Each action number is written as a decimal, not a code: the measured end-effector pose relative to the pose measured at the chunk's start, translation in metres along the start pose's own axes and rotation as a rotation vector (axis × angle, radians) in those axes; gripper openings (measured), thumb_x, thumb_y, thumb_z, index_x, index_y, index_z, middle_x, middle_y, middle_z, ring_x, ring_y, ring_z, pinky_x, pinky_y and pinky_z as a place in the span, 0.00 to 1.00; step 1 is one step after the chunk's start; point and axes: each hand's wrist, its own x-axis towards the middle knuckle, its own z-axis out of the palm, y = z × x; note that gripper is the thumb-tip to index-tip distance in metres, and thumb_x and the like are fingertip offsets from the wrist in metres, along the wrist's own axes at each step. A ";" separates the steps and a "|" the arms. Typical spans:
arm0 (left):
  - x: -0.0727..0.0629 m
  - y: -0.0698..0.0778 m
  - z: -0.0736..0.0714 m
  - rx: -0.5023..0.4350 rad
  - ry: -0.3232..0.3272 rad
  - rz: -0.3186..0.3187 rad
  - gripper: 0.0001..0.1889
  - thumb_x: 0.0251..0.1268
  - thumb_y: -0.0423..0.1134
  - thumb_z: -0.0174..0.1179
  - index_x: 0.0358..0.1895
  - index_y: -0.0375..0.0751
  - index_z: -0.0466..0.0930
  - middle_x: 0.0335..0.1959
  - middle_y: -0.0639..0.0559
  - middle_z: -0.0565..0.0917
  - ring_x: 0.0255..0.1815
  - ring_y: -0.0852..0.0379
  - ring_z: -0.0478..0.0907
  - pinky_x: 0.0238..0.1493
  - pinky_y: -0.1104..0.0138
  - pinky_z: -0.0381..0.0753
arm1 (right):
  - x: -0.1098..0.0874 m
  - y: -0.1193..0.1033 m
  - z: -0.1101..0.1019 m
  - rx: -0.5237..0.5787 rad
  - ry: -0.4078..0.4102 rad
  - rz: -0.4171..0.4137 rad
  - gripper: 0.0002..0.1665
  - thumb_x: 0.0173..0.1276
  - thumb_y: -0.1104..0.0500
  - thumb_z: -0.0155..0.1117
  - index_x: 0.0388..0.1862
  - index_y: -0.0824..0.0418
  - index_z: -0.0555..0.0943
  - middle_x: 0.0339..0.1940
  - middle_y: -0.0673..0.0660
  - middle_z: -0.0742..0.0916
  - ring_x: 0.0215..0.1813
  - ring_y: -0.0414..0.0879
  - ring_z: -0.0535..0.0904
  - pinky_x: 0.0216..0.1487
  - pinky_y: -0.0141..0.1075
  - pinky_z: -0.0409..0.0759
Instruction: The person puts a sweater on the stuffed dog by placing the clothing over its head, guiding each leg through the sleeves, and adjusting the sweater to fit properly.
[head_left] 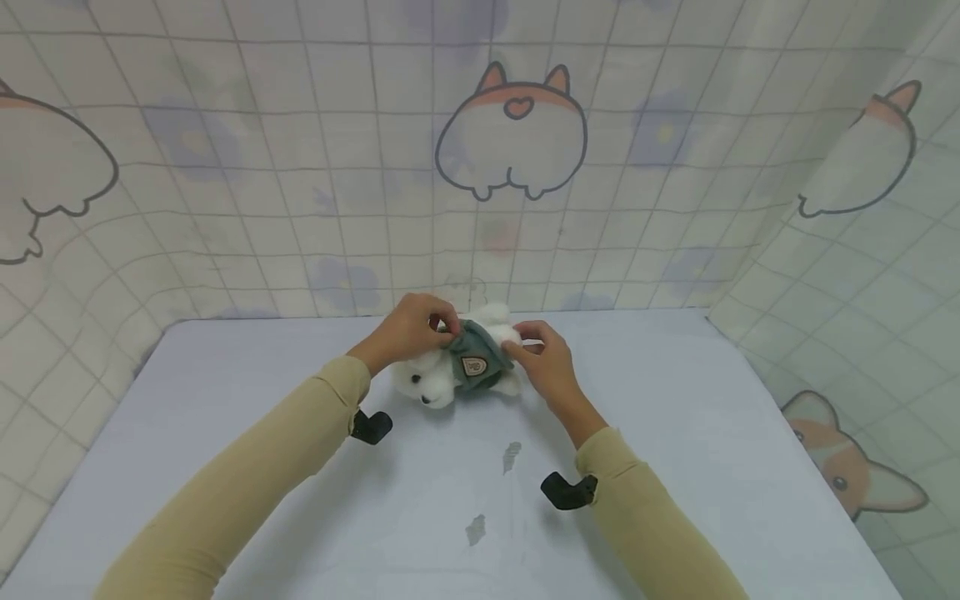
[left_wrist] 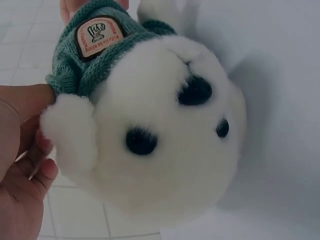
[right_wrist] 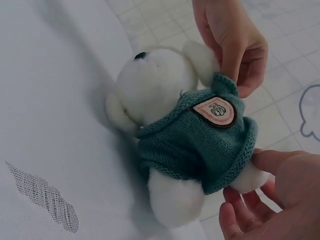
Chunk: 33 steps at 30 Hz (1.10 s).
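Note:
A white plush bear in a green knitted sweater lies on its side near the table's back edge, head to the left. The sweater carries a pinkish patch. My left hand pinches the sweater at the upper shoulder, by the bear's ear. At the other end, my right hand holds the sweater's lower hem beside a white leg, thumb on the outside. The right fingertips are partly curled behind that leg. In the left wrist view the face fills the middle.
The table has a white cover with two grey worn patches in front of the bear. A checked curtain with cartoon dogs hangs close behind the back edge and along the sides. Black wrist mounts stick out from the sleeves.

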 end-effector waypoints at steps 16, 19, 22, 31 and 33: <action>0.003 -0.017 0.012 -0.032 -0.086 -0.106 0.10 0.65 0.33 0.60 0.47 0.43 0.87 0.47 0.47 0.87 0.43 0.54 0.80 0.43 0.64 0.80 | 0.004 0.004 0.006 -0.022 0.031 0.019 0.18 0.63 0.55 0.69 0.49 0.59 0.80 0.50 0.58 0.85 0.49 0.51 0.83 0.48 0.37 0.83; 0.004 -0.019 0.015 -0.067 -0.062 -0.101 0.11 0.64 0.32 0.61 0.47 0.41 0.87 0.48 0.46 0.87 0.42 0.54 0.78 0.42 0.66 0.78 | 0.004 0.005 0.005 -0.013 0.019 0.016 0.17 0.64 0.58 0.67 0.51 0.61 0.80 0.52 0.60 0.84 0.50 0.51 0.83 0.48 0.36 0.83; 0.004 -0.020 0.016 -0.074 -0.063 -0.099 0.12 0.63 0.33 0.62 0.49 0.41 0.86 0.47 0.46 0.87 0.39 0.55 0.74 0.39 0.67 0.75 | 0.004 0.006 0.005 0.007 0.011 0.022 0.17 0.65 0.61 0.66 0.52 0.62 0.80 0.53 0.60 0.84 0.51 0.52 0.83 0.47 0.34 0.83; 0.002 -0.019 0.018 -0.019 -0.090 -0.049 0.17 0.59 0.36 0.67 0.53 0.42 0.83 0.39 0.50 0.84 0.42 0.53 0.75 0.45 0.64 0.75 | 0.004 0.011 0.010 0.078 0.034 0.054 0.14 0.64 0.63 0.66 0.49 0.63 0.81 0.51 0.61 0.85 0.48 0.48 0.83 0.49 0.35 0.83; 0.002 -0.018 0.019 -0.016 -0.092 -0.053 0.18 0.59 0.37 0.67 0.53 0.42 0.83 0.41 0.50 0.84 0.43 0.52 0.75 0.46 0.63 0.75 | 0.005 0.012 0.013 0.092 0.042 0.053 0.13 0.64 0.64 0.66 0.47 0.64 0.81 0.49 0.62 0.85 0.46 0.46 0.83 0.48 0.34 0.83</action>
